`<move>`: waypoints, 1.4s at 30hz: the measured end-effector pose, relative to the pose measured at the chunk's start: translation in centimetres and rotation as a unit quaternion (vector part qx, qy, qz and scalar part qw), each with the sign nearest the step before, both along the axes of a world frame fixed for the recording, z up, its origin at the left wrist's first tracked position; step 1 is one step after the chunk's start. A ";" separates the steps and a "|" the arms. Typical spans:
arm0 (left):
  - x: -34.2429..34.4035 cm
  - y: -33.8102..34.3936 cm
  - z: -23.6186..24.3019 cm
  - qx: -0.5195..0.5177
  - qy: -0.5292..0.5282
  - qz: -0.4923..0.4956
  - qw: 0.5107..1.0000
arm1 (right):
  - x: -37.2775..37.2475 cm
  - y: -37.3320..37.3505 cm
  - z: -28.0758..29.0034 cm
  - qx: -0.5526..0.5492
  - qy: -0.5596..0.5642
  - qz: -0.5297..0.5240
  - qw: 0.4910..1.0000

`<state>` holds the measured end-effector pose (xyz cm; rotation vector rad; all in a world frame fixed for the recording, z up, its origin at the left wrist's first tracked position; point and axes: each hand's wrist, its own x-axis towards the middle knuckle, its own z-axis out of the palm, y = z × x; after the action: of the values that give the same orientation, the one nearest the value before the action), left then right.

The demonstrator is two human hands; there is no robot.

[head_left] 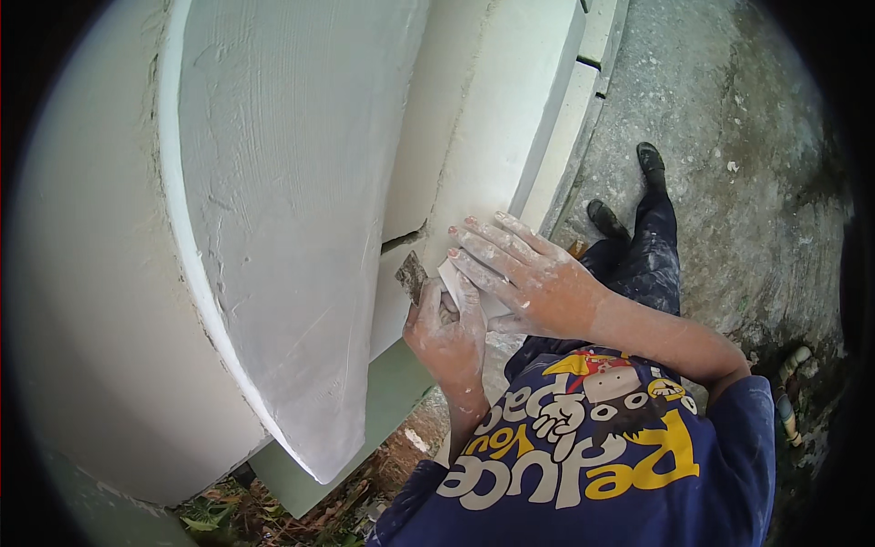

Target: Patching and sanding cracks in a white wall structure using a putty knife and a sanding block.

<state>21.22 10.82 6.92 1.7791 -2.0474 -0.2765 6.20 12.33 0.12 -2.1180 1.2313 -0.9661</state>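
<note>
My left hand (448, 342), dusted white, is closed with its fingers curled. A small flat grey piece (412, 276) with a rough, crusted surface, like a scraper blade, sticks up from its grip; any handle is hidden in the palm. Beside the thumb and fingers shows a pale flat-edged piece (448, 281), too covered to tell its kind. Fingers stretched out, my right hand (538, 283) lies flat against the white plastered ledge (488, 164), just right of the left hand. White powder covers its fingers and knuckles. A dark gap (404, 239) breaks the ledge's inner seam near the left hand.
To the left rises a curved grey-white plastered panel (301, 182) with a white rim. Farther right is a stained concrete floor (729, 182), with my dark shoes (651, 157) on it. A greenish board (319, 474) and dry leaves (228, 510) lie below the panel.
</note>
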 end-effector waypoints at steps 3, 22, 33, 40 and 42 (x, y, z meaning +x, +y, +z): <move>-0.7 -0.4 1.0 0.033 0.002 0.016 0.999 | 0.4 -0.5 -0.3 -0.011 -0.049 -0.039 0.998; 7.3 2.8 -3.0 0.055 0.098 0.173 0.978 | 11.0 -7.9 1.1 -0.012 -0.458 -0.297 0.838; 6.4 -0.1 -2.4 0.110 0.070 -0.009 0.991 | 9.3 -10.0 1.6 -0.009 -0.402 -0.348 0.847; 7.5 0.1 -2.0 0.170 0.097 -0.063 0.979 | 10.3 -9.8 2.7 0.098 -0.515 -0.356 0.774; 7.6 0.1 -0.5 0.192 0.066 -0.065 0.977 | 10.4 -11.4 2.8 0.059 -0.494 -0.378 0.780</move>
<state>28.78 10.92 6.45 1.7787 -2.1236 -0.8577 16.62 0.94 2.91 -0.6430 1.4227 -1.9089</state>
